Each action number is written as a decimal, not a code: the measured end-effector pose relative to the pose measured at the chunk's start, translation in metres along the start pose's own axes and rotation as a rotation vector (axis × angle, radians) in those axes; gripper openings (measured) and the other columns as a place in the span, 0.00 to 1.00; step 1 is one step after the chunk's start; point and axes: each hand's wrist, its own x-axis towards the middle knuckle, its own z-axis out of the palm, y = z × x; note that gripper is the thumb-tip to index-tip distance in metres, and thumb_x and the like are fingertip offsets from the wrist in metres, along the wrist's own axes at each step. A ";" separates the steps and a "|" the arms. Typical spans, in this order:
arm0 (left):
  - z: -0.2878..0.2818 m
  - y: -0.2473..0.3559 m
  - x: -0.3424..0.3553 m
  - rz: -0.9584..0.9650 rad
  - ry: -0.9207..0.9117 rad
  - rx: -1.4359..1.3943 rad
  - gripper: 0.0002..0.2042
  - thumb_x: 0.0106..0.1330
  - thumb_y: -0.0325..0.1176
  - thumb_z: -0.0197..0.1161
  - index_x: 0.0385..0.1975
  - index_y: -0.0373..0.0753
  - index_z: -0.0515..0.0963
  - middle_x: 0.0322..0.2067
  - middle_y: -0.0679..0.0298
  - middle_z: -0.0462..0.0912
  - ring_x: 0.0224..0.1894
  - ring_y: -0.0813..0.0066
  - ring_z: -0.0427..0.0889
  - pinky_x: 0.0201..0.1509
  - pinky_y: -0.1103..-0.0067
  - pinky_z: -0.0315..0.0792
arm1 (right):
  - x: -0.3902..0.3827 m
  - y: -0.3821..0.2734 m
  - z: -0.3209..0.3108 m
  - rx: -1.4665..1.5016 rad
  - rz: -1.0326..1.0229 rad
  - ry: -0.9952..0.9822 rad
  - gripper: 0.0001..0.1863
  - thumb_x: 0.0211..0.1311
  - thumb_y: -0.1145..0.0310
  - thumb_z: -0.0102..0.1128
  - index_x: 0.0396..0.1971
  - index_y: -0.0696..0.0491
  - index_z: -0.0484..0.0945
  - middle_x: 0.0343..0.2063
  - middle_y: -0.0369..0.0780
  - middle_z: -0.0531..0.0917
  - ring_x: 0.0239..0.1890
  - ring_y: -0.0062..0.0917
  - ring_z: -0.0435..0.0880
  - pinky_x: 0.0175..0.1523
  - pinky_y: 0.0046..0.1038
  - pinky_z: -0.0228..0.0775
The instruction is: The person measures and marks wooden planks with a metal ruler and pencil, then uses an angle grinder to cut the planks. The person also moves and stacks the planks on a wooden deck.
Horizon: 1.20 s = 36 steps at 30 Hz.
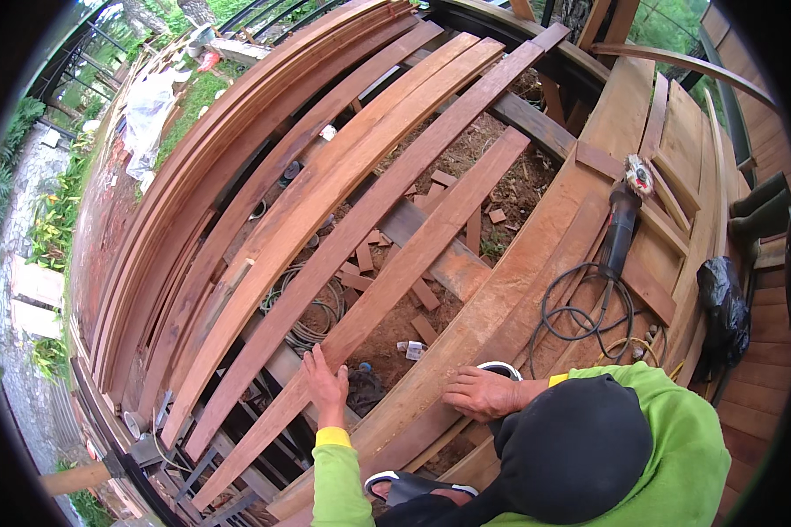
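Observation:
Neither of my hands is in view. A co-worker in a green long-sleeved top [677,430] and black head covering [571,448] crouches below me at the lower right. The co-worker's left hand [328,385] touches a long reddish plank [422,249] laid diagonally across the frame. Their right hand [483,391] rests near a round white-rimmed object, partly hidden, by a wide board [510,290]. An angle grinder [622,233] lies on the boards at the right, its black cable [580,338] looped beside it.
Long planks [264,202] span dark beams [536,123] over soil with wood offcuts [426,294] and coiled hose [294,294]. Boots [756,220] and a black bag [721,307] sit at the right. A paved path [26,211] and white sheeting [149,123] lie at the left.

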 end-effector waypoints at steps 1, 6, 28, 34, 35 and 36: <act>0.002 -0.006 0.001 0.011 0.006 -0.025 0.40 0.53 0.32 0.70 0.67 0.34 0.59 0.63 0.35 0.63 0.66 0.37 0.61 0.71 0.57 0.56 | -0.001 -0.001 -0.001 -0.041 -0.041 0.010 0.16 0.60 0.67 0.57 0.46 0.56 0.72 0.42 0.44 0.78 0.49 0.36 0.78 0.56 0.40 0.66; -0.008 -0.040 0.014 -0.001 0.057 -0.212 0.38 0.52 0.35 0.71 0.64 0.30 0.63 0.63 0.38 0.65 0.66 0.40 0.63 0.71 0.59 0.55 | 0.001 -0.001 0.004 -0.088 0.021 -0.089 0.17 0.58 0.66 0.58 0.46 0.55 0.72 0.44 0.43 0.78 0.52 0.34 0.76 0.58 0.39 0.64; -0.221 -0.133 -0.067 0.280 -0.110 0.281 0.27 0.49 0.26 0.69 0.53 0.33 0.73 0.54 0.46 0.73 0.60 0.46 0.71 0.63 0.62 0.67 | 0.007 -0.008 -0.004 -0.067 0.112 -0.162 0.20 0.50 0.70 0.60 0.46 0.52 0.74 0.45 0.39 0.79 0.51 0.33 0.76 0.62 0.39 0.62; -0.176 -0.121 -0.103 0.022 -0.706 0.149 0.26 0.54 0.35 0.71 0.53 0.35 0.74 0.51 0.46 0.79 0.56 0.48 0.76 0.58 0.63 0.72 | 0.008 -0.009 -0.003 -0.084 0.126 -0.136 0.15 0.52 0.72 0.60 0.42 0.52 0.76 0.44 0.40 0.80 0.52 0.34 0.77 0.59 0.39 0.63; -0.174 -0.119 -0.102 0.033 -0.684 0.127 0.26 0.54 0.36 0.71 0.54 0.35 0.74 0.50 0.46 0.79 0.55 0.48 0.76 0.58 0.63 0.72 | 0.007 -0.008 -0.002 -0.082 0.132 -0.134 0.14 0.52 0.72 0.60 0.42 0.52 0.76 0.44 0.40 0.80 0.52 0.34 0.77 0.59 0.39 0.63; -0.171 -0.118 -0.101 0.045 -0.662 0.106 0.26 0.55 0.37 0.72 0.54 0.36 0.74 0.50 0.46 0.79 0.55 0.48 0.76 0.58 0.63 0.72 | 0.005 -0.009 0.003 -0.110 0.127 -0.085 0.14 0.52 0.72 0.61 0.41 0.52 0.76 0.44 0.40 0.81 0.51 0.35 0.77 0.58 0.38 0.64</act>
